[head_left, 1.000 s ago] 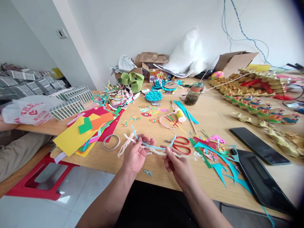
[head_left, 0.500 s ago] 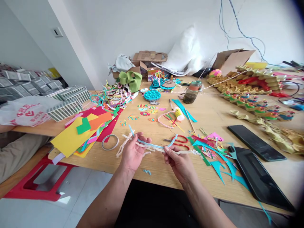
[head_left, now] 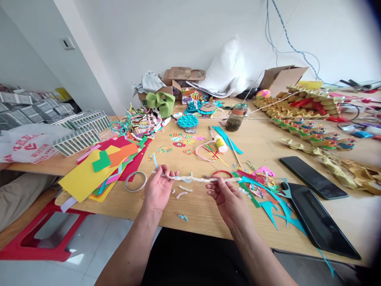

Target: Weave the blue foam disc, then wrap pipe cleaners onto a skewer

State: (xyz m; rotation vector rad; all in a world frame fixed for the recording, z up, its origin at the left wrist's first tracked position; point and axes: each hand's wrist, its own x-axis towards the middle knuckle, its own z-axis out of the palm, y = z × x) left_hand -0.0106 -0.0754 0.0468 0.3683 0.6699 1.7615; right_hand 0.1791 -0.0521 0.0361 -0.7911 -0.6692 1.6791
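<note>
Between my two hands a white pipe cleaner (head_left: 202,180) is stretched level above the table, with a light blue pipe cleaner (head_left: 155,160) partly wound about it. My left hand (head_left: 158,186) pinches both near their left end, where the blue tip sticks up. My right hand (head_left: 228,196) grips the white one near its right end, thumb on top. Red-handled scissors (head_left: 222,173) lie just behind, partly hidden by the pipe cleaner. Short white offcuts (head_left: 182,194) and a twisted blue piece (head_left: 183,217) lie on the table below.
A roll of tape (head_left: 135,182) and coloured paper sheets (head_left: 80,176) lie to the left. Paper scraps (head_left: 268,190), a phone (head_left: 312,176) and a black tablet (head_left: 321,218) are on the right. Farther back stand a glue bottle (head_left: 220,143) and a glass jar (head_left: 236,117).
My right hand has moved right, drawing the white pipe cleaner straighter. The blue one's free right end, which stood up before, now lies curled about the white one. The view has shifted slightly.
</note>
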